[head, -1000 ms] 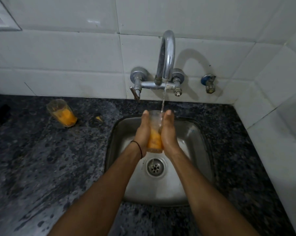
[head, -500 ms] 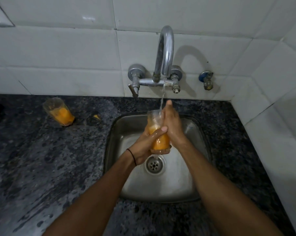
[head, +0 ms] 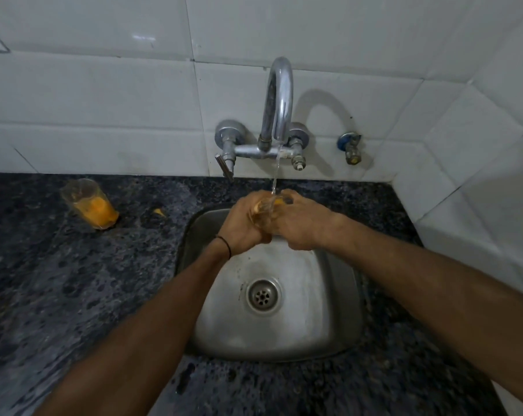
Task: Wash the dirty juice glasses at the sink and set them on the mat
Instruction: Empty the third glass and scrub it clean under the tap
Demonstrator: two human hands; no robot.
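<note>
The glass (head: 264,210) is gripped by both the left hand (head: 245,225) and right hand (head: 299,223); it should be kept under the stream (head: 275,175), turned slowly.

1. The held glass (head: 263,211) is clear, smooth and wet, with orange film inside.
2. The second glass (head: 87,202) is the same clear glass, smeared thick orange.
3. The tap (head: 279,94) is glossy chrome, mirror-bright.
4. The sink (head: 329,295) is dull brushed steel, faintly spotted.
5. The counter (head: 59,295) is dark speckled stone, polished.
6. The wall tiles (head: 104,94) are glossy white ceramic.
7. My wrist cord (head: 226,247) is matt black.
</note>
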